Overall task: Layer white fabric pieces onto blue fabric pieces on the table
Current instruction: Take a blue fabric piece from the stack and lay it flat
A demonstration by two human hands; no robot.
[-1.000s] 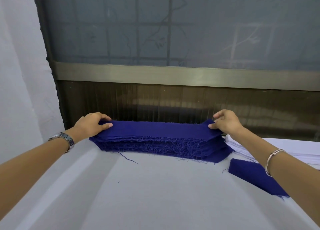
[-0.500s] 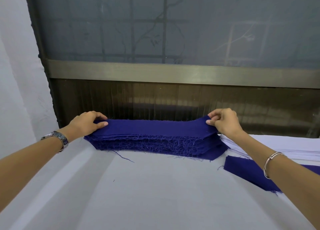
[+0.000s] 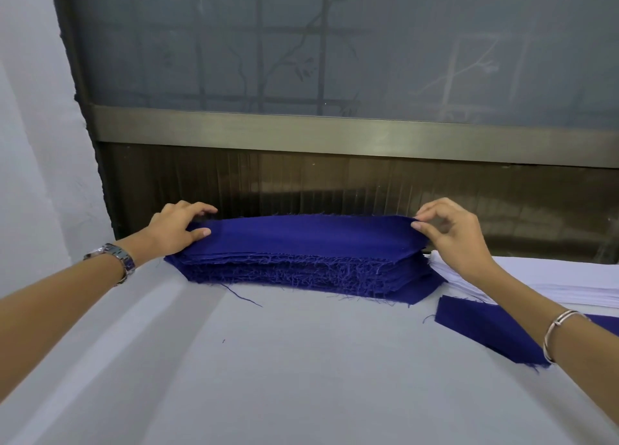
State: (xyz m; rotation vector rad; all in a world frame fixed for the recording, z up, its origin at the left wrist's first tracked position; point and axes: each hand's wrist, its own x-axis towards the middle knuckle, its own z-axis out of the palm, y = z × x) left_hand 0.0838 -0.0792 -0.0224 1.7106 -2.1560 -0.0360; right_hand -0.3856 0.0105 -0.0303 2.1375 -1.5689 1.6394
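A thick stack of blue fabric pieces (image 3: 301, 270) with frayed edges lies at the far side of the white table (image 3: 301, 377). My left hand (image 3: 177, 227) pinches the left end of the top blue piece (image 3: 308, 233). My right hand (image 3: 452, 233) pinches its right end between thumb and fingers, lifted slightly off the stack. A stack of white fabric pieces (image 3: 552, 280) sits to the right of the blue stack, partly behind my right forearm. A single blue piece (image 3: 485, 327) lies flat on the table in front of the white stack.
A dark window frame (image 3: 335, 136) and ribbed panel rise directly behind the stacks. A white wall (image 3: 33, 143) stands at the left. The table's cloth has a long crease running down its left side.
Both hands have raised the top blue piece a little off the stack, and my right hand's fingers have tightened on its right end.
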